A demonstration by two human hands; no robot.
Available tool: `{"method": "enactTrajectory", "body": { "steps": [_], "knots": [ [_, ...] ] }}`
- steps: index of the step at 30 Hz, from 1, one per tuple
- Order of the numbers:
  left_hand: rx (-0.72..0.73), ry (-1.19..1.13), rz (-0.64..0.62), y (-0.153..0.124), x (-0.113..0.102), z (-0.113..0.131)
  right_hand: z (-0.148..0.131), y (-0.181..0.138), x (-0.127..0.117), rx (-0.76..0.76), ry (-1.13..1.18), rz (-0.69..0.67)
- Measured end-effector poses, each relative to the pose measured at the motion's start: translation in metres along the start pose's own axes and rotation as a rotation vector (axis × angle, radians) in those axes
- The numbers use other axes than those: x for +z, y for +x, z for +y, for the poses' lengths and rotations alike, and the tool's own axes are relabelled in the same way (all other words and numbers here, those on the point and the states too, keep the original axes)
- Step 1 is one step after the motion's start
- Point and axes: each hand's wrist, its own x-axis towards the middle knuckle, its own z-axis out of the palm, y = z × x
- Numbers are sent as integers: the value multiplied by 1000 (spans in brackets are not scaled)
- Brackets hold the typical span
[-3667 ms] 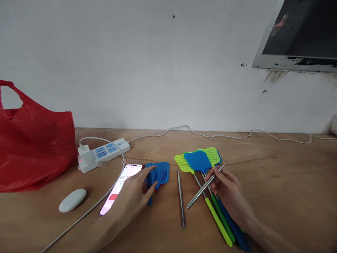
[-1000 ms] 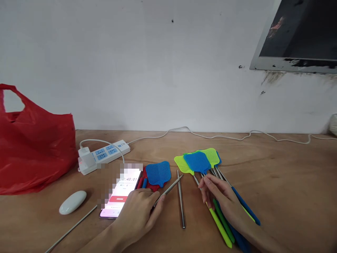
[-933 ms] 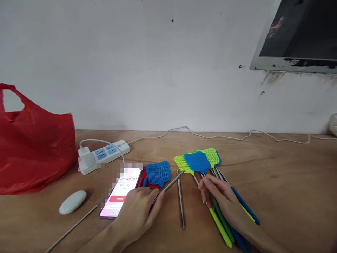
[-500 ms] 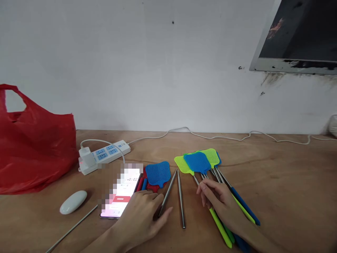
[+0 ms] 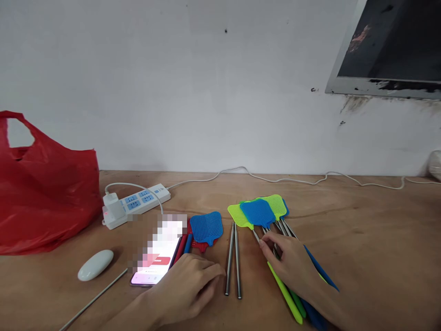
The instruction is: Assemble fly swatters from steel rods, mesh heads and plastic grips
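Change: the left rod [image 5: 228, 257], seen slanted under the fingers half a second ago, has been laid straight, just beside the right rod [image 5: 237, 259].
Left edge of the table [image 5: 379, 230]: a red bag [image 5: 44, 188] is stood there, with a power strip [image 5: 136, 202] beside it.
Phone [image 5: 156, 259]: laid lit, just beside the small swatter pile [image 5: 206, 227].
Left hand [image 5: 188, 289]: laid flat and open, palm down, with nothing held; its fingertips are just beside the left rod.
Right hand [image 5: 292, 266]: rested on the shafts of the fanned swatters [image 5: 258, 211], fingers bent; whether a shaft is gripped cannot be told.
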Motion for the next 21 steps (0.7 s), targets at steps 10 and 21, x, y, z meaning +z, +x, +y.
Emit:
{"method": "enactTrajectory", "body": {
  "steps": [10, 21],
  "knots": [
    [38, 57, -85, -3, 2, -3, 7, -2, 3, -52, -281, -74],
    [46, 81, -38, -2, 4, -3, 10, -1, 3, -19, -203, -88]
  ]
}}
